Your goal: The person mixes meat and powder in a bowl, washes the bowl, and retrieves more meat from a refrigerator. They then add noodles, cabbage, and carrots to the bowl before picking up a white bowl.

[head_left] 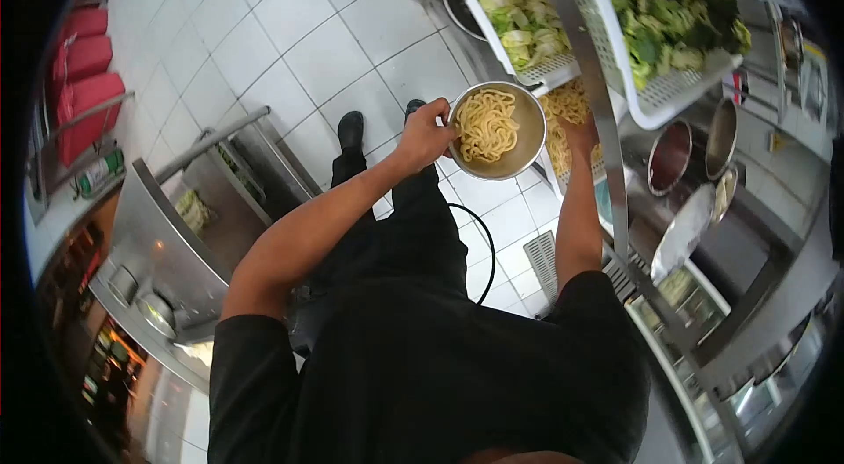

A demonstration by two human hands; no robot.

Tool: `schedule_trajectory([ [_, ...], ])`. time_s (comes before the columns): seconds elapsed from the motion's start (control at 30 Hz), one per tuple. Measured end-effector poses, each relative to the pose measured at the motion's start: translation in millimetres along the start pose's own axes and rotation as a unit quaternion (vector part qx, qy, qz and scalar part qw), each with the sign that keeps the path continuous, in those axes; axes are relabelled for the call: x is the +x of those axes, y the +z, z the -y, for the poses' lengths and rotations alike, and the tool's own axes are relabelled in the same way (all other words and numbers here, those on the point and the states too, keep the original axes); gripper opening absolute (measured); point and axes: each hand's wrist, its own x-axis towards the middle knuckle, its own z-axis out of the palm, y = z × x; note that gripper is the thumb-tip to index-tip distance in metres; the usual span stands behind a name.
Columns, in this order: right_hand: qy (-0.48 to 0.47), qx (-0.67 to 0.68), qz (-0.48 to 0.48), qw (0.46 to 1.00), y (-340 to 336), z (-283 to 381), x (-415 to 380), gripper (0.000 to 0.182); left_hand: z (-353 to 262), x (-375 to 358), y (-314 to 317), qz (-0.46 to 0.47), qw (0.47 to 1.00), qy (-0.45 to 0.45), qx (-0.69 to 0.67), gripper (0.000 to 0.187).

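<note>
My left hand [426, 139] grips the rim of a round metal bowl [526, 148], fingers closed on its left edge. Thick yellow noodles [486, 126] lie in a heap inside the bowl. Just right of it, my right hand [577, 135] reaches down into more noodles [563, 102] in a white basket on a low shelf. Its fingers are sunk among the noodles, so I cannot see whether they have closed on any.
Above the noodles stands a white basket of chopped cabbage [519, 20]. A higher basket of broccoli [668, 7] sits at upper right, beside a metal shelf post [607, 112]. Pans [670, 156] hang at right. A steel counter [189, 227] stands left on the tiled floor [290, 33].
</note>
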Motion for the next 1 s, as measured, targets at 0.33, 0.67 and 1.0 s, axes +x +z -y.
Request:
schedule_trajectory([
  [0.33,-0.065,-0.071,-0.088,0.991,30.0,-45.0,13.8,0.030,10.6,-0.7,-19.7,-0.042,0.997,-0.045,-0.034,0.018],
  [0.67,-0.048,0.311,-0.305,0.899,4.0,-77.9,-77.9,0.021,23.9,7.5,3.3,-0.025,0.999,-0.016,0.031,0.019],
  [1.0,0.016,0.504,-0.218,0.836,-100.2,42.6,-243.0,0.016,46.8,3.2,27.9,0.019,0.996,0.013,0.086,0.018],
])
